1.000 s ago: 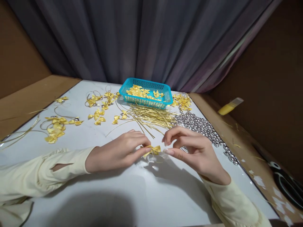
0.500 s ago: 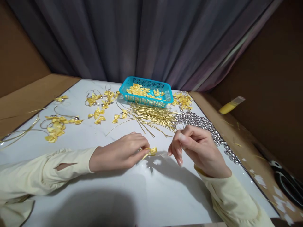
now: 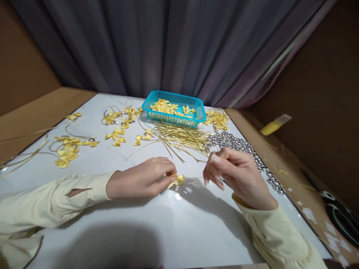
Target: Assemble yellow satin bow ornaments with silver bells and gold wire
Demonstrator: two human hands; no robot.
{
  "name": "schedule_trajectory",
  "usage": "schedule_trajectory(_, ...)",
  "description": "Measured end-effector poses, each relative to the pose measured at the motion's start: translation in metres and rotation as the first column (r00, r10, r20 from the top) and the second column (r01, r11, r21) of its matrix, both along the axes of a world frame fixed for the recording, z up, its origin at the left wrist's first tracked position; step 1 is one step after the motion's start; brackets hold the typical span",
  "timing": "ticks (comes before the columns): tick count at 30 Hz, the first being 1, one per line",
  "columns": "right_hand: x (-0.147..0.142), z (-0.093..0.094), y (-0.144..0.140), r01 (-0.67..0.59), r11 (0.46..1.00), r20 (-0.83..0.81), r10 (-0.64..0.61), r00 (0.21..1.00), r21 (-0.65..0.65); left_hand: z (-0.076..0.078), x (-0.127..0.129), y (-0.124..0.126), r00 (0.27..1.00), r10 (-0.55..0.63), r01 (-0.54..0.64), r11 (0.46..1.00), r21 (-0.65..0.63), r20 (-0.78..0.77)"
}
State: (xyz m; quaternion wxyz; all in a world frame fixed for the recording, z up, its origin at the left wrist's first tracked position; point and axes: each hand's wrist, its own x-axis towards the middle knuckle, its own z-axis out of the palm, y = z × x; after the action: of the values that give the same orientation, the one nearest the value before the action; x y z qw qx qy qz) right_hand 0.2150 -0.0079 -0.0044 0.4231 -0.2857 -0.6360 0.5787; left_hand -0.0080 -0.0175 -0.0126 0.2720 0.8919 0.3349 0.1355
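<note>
Just above the white tabletop, my left hand pinches a yellow ribbon bow between thumb and fingers. A thin cord runs from the bow toward my right hand. My right hand is closed, thumb against the curled fingers, with the cord reaching them; its end is hidden. Beyond my hands lies a pile of gold cords. Many silver rings or beads are spread behind and beside my right hand.
A blue basket with yellow bows stands at the back. More bows, some on cords, lie at the left. Right of the tabletop are black-handled scissors, paper scraps and a yellow-filled tube.
My right hand has moved slightly right, and its fingers have drawn in a little. The cord now shows stretched straight between the bow and that hand. My left hand stays nearly still.
</note>
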Motion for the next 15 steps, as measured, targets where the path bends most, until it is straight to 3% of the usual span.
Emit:
schedule_trajectory(4, -0.005, 0.001, 0.001, 0.011, 0.984, 0.255, -0.057, 0.965, 0.180, 0.000, -0.001, 0.001, 0.999, 0.026, -0.025, 0.999, -0.027, 0.019)
schedule_trajectory(7, -0.012, -0.002, 0.001, -0.138, 0.931, 0.483, -0.045, 0.874, 0.337, 0.002, -0.001, 0.001, 0.998, 0.048, -0.046, 0.998, -0.046, 0.039)
schedule_trajectory(10, -0.017, -0.007, 0.000, -0.269, 0.900, 0.589, 0.017, 0.808, 0.343, 0.005, 0.000, 0.001, 0.996, 0.065, -0.061, 0.995, -0.073, 0.056)
schedule_trajectory(15, -0.018, -0.011, 0.000, -0.317, 0.896, 0.623, 0.061, 0.780, 0.310, 0.007, 0.001, 0.003, 0.993, 0.075, -0.059, 0.983, -0.174, 0.090)
